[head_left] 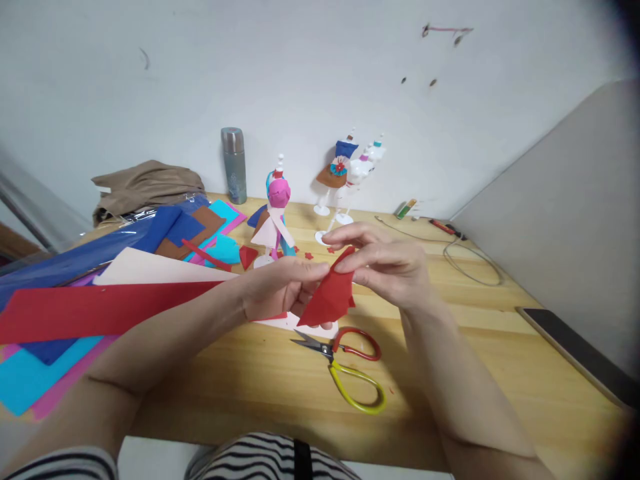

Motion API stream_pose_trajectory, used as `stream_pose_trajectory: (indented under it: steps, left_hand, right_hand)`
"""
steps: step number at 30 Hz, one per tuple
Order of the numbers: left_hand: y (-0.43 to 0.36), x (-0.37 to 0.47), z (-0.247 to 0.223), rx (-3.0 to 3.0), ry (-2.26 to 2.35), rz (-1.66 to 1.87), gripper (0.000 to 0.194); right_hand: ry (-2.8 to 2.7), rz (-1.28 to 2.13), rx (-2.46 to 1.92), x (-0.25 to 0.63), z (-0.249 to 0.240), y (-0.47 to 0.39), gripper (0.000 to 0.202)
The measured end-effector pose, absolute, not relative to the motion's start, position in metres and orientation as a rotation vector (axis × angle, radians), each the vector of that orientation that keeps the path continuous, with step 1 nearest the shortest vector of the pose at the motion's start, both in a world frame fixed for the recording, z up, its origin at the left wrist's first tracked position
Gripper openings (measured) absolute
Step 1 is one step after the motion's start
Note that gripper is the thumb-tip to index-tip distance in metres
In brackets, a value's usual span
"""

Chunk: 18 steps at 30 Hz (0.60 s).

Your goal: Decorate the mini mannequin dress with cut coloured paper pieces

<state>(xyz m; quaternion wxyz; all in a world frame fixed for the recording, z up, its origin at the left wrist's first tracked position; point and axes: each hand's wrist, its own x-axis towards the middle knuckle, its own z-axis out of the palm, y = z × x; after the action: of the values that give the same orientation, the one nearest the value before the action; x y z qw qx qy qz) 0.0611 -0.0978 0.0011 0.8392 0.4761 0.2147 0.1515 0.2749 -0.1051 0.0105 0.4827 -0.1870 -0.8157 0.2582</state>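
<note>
A folded piece of red felt-like sheet is held up between my two hands above the table. My left hand grips it from the left, thumb on top and fingers underneath. At its upper right edge, my right hand pinches the same piece between thumb and fingers. Just below lie scissors with one red and one yellow handle loop, blades apart and pointing left. Behind my left hand stands a small white dress form wearing pink, blue and brown pieces. Tiny red cutouts lie beside it.
Coloured sheets are heaped at the left, with a brown cloth behind. A flask and more dress forms stand by the wall. On the right are a cable and a phone.
</note>
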Motion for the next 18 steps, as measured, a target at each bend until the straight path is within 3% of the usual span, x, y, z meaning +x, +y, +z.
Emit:
stream_pose_trajectory:
  steps: [3,10,15,18]
  left_hand:
    - [-0.103,0.062,0.002,1.028,0.518,0.398,0.043]
    - [-0.102,0.066,0.002,1.250,0.820,0.800,0.023]
    - [-0.100,0.068,0.008,1.317,0.928,0.874,0.023]
    - [-0.099,0.068,0.010,1.289,0.901,0.806,0.013]
  right_hand:
    - [-1.942,0.724,-0.514,0.275,0.007,-0.102,0.013]
    - [-1.553,1.340,-0.857,0.275,-0.002,-0.095,0.047]
    - [-1.595,1.287,-1.025,0.260,-0.001,-0.101,0.038]
    - [-1.551,1.230,-1.085,0.255,-0.001,-0.102,0.042]
